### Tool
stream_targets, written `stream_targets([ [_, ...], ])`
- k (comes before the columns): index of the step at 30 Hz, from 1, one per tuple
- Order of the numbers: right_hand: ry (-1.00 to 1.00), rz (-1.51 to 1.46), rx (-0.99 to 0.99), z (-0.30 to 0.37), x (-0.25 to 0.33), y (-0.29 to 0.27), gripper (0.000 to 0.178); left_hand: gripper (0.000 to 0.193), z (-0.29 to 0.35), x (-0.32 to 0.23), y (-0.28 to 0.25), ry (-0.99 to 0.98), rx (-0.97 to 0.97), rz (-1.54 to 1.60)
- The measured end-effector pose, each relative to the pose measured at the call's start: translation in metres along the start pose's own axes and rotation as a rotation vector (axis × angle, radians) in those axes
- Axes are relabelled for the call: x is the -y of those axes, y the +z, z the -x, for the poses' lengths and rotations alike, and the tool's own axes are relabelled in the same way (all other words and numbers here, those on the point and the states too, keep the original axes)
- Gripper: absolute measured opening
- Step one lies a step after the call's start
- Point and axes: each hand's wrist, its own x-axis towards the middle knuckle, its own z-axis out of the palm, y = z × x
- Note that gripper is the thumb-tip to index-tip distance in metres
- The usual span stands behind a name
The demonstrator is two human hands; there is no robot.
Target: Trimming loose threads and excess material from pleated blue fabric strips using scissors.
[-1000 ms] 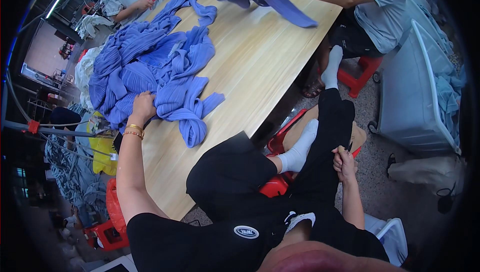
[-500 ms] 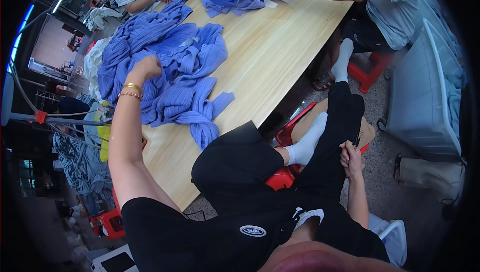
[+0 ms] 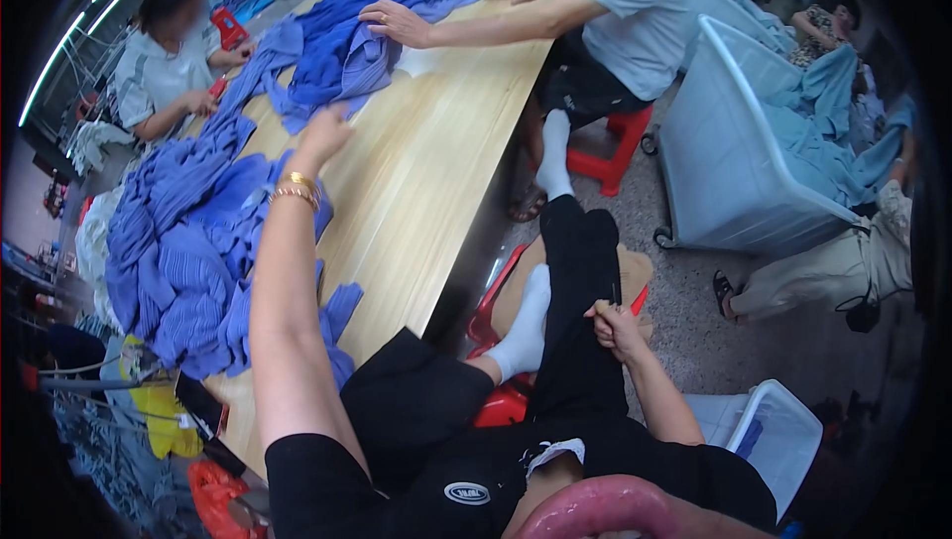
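My left hand, with gold bracelets at the wrist, reaches over the table by the near edge of a blue garment. Its fingers look curled, and whatever they may hold is hidden. Left of that forearm lies a heap of blue ribbed garments. My right hand rests closed on my black-trousered leg; I cannot make out what is in it. Across the table, a co-worker's hand with a ring lies on the blue garment.
The pale wooden table runs away from me. A second person sits at its far left. On the right stand a wheeled white bin of light blue cloth and a red stool. A smaller white tub sits near my right side.
My left hand has moved forward from above the near heap toward the farther garment. The view has swung, so the table and bins sit farther left. My right hand stays closed on my leg.
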Motion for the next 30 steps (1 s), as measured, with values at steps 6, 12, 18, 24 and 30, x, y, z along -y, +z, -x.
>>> stream_targets([
  [6,0.006,-0.002,-0.030,0.007,0.007,-0.003,0.028,0.035,0.045,-0.037,0.038,0.032,0.199,0.073],
  [12,0.024,0.020,0.008,0.000,0.009,0.002,0.030,0.043,0.072,0.032,0.013,-0.002,0.057,-0.219],
  [18,0.020,-0.003,-0.015,0.002,0.004,0.000,0.031,0.080,0.110,0.078,-0.033,-0.495,0.008,-0.548],
  [24,0.007,0.053,-0.007,0.003,0.005,0.006,0.030,0.083,0.142,0.116,-0.058,-0.649,0.003,-0.635],
  [30,-0.012,0.059,-0.019,0.004,0.002,0.005,0.031,0.068,0.173,0.130,-0.058,-0.602,0.074,-0.529],
])
